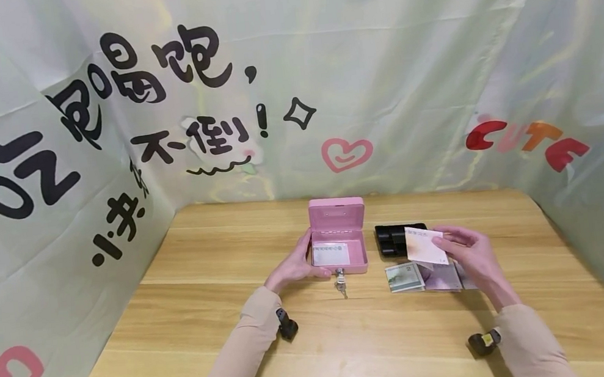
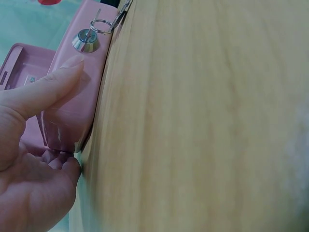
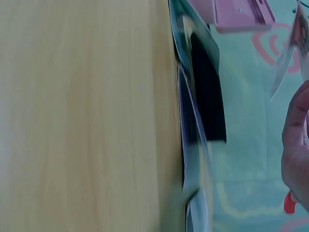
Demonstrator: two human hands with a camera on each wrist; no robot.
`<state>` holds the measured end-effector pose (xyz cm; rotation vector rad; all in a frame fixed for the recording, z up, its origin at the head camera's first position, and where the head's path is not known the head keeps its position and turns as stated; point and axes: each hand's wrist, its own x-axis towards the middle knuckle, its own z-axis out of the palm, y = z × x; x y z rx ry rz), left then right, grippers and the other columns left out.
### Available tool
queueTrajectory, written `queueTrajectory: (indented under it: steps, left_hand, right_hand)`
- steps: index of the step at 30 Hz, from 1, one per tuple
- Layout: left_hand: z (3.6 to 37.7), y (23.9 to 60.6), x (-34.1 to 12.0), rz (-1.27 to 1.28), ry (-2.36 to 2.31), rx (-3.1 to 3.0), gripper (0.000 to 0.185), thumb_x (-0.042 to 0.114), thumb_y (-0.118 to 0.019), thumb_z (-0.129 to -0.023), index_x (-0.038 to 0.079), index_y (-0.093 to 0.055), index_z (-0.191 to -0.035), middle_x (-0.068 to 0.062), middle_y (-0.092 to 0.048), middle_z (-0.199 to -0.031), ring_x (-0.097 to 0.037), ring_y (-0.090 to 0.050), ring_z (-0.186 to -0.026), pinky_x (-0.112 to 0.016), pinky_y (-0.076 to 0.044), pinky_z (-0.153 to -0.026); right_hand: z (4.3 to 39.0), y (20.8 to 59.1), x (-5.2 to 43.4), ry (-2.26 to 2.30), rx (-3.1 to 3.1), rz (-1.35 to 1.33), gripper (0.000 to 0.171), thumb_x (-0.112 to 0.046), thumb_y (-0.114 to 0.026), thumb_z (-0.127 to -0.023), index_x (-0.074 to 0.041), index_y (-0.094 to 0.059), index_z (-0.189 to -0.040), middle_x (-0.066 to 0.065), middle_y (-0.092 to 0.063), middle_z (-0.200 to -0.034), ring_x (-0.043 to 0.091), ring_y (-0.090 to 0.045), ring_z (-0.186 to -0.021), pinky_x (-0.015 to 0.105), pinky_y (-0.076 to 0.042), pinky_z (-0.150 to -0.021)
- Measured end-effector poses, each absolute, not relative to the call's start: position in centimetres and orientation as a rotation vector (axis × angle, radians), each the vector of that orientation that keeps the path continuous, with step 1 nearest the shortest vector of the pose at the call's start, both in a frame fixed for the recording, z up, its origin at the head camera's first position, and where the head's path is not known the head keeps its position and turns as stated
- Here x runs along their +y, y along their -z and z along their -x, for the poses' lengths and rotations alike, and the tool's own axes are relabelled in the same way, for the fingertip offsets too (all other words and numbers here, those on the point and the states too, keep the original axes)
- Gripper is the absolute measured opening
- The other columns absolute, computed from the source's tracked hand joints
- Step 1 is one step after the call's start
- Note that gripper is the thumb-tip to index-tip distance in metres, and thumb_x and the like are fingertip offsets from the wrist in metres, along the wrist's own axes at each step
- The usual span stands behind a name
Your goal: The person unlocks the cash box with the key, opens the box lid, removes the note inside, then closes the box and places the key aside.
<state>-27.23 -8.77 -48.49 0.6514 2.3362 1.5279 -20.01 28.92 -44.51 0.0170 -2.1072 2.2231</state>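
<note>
A pink cash box (image 1: 354, 268) stands on the table with its lid (image 1: 336, 215) raised and a pale banknote (image 1: 331, 254) lying inside. My left hand (image 1: 295, 268) grips its left side; in the left wrist view the thumb lies along the front, just below the lock (image 2: 85, 42), and the fingers curl at the side. Keys (image 1: 341, 286) hang from that lock on a ring. To the right, above the table, my right hand (image 1: 470, 252) pinches a folded pale pinkish banknote (image 1: 424, 245) between thumb and fingers. Beneath it lie a greenish banknote (image 1: 404, 278) and a purple banknote (image 1: 443, 278).
A black compartment tray (image 1: 389, 242) sits right of the cash box, partly behind the raised banknote. The wooden table (image 1: 353, 355) meets printed fabric walls (image 1: 406, 79) at the back and sides. A small camera is strapped to each wrist.
</note>
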Motion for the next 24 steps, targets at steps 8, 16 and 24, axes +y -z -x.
queueTrajectory:
  steps: [8, 16, 24]
  left_hand:
    - [27.3, 48.6, -8.8, -0.671, -1.539, 2.33, 0.123, 0.001, -0.088, -0.07, 0.009, -0.008, -0.162, -0.019, -0.014, -0.169, -0.034, -0.013, -0.157, -0.052, -0.009, -0.13]
    - [27.3, 48.8, -8.7, -0.692, -1.546, 2.335, 0.123, 0.001, -0.088, -0.07, 0.008, -0.007, -0.162, -0.021, -0.013, -0.168, -0.037, -0.013, -0.157, -0.055, -0.009, -0.129]
    - [27.3, 48.7, -8.8, -0.683, -1.546, 2.33, 0.122, 0.001, -0.088, -0.07, 0.01, -0.008, -0.162, -0.019, -0.015, -0.168, -0.035, -0.014, -0.157, -0.054, -0.01, -0.13]
  right_hand:
    - [19.5, 44.6, 31.0, -2.376, -1.952, 0.083, 0.028, 0.003, -0.067, -0.092, -0.022, -0.077, -0.095, -0.011, -0.077, -0.08, -0.002, -0.067, -0.072, 0.013, -0.054, -0.063]
    - [19.2, 44.6, 33.0, -2.421, -1.868, 0.078, 0.028, 0.008, -0.065, -0.092, -0.018, -0.076, -0.091, -0.008, -0.078, -0.082, 0.001, -0.07, -0.075, 0.015, -0.057, -0.065]
    - [19.0, 44.5, 35.4, -2.437, -1.874, 0.09, 0.025, 0.006, -0.065, -0.092, -0.016, -0.076, -0.089, -0.006, -0.078, -0.083, 0.003, -0.07, -0.074, 0.016, -0.058, -0.067]
